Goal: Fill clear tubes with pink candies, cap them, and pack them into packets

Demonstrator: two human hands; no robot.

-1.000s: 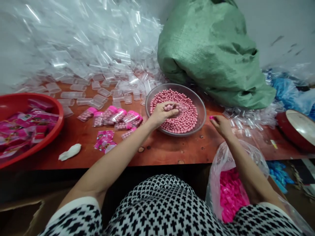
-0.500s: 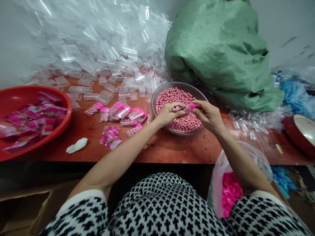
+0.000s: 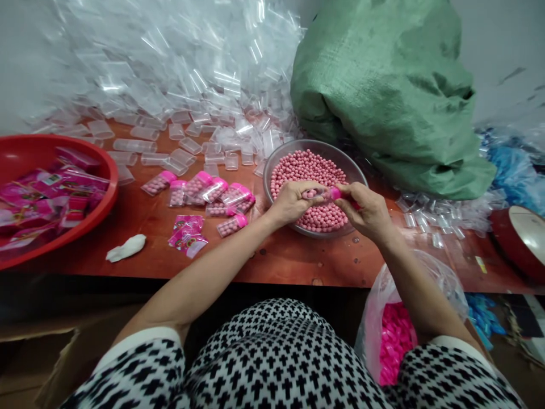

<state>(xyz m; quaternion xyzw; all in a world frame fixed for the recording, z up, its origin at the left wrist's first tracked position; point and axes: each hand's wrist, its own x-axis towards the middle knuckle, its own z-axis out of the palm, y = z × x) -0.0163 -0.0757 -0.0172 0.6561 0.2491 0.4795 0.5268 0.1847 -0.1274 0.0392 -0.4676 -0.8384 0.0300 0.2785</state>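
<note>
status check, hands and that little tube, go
Left hand grips candy-filled tube. Right hand presses pink cap on its end. Both over candy bowl, nothing blocking.

It looks like a small packing workshop: a huge heap of clear tubes [image 3: 170,74], a bowl [image 3: 272,170] of pink candy, and a green sack [image 3: 392,96] crowd the worktop [image 3: 276,258].

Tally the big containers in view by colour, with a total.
Red round plastic basins: 2, one at the left and one at the right edge
Grey round metal bowl of pink balls: 1
Green woven sack: 1
Clear plastic bag of pink caps: 1
Total: 5
</note>
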